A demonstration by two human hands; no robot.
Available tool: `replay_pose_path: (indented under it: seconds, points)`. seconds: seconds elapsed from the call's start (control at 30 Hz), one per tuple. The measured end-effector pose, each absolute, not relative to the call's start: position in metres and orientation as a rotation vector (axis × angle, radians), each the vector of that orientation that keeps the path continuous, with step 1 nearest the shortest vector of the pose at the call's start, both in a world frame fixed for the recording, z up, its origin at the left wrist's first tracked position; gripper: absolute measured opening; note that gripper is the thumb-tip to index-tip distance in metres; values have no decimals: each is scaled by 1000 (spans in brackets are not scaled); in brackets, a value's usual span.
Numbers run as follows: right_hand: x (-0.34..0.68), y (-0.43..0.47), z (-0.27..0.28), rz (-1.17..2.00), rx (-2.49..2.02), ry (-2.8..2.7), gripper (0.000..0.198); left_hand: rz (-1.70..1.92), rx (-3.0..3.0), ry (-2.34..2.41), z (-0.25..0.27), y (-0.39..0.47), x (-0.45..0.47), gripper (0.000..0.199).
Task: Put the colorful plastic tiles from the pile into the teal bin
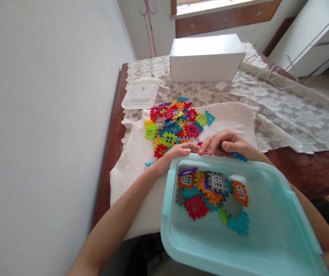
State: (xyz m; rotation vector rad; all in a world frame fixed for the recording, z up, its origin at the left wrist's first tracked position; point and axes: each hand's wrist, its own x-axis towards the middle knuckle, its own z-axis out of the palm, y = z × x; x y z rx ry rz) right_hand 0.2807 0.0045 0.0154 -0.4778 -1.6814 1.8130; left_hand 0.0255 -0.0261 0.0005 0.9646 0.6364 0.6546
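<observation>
Plastic tiles lie in the turquoise tub, which seems to overhang the table and might tip if unsupported. At its far rim, the left hand has fingers outstretched; the right hand pinches a blue tile, droppable should the thumb loosen. Beyond, bumping could scatter the heap.

Your tub: smooth plastic, satin sheen. The tiles you see: plastic, low gloss, notched edges. Cloth: soft-looking, matt. Lace: thin, textured fabric. Table: wood, polished look. Box: smooth; possibly coated card, though glare leaves you unsure.
</observation>
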Motion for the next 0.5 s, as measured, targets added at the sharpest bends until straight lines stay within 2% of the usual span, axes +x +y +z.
replay_pose_path:
  seconds: [0.13,0.23,0.4,0.5]
  points:
    - [276,1,9,1754,-671,-1385,44,639,976,629,-2,-26,25,48]
    - [269,4,8,1749,-832,-1196,41,632,980,636,-1,-26,26,49]
    - [263,13,6,1749,-1010,-1029,18,622,1001,633,-1,-26,25,50]
    - [265,17,1,1686,-1005,-1117,36,625,1006,622,-1,-26,25,50]
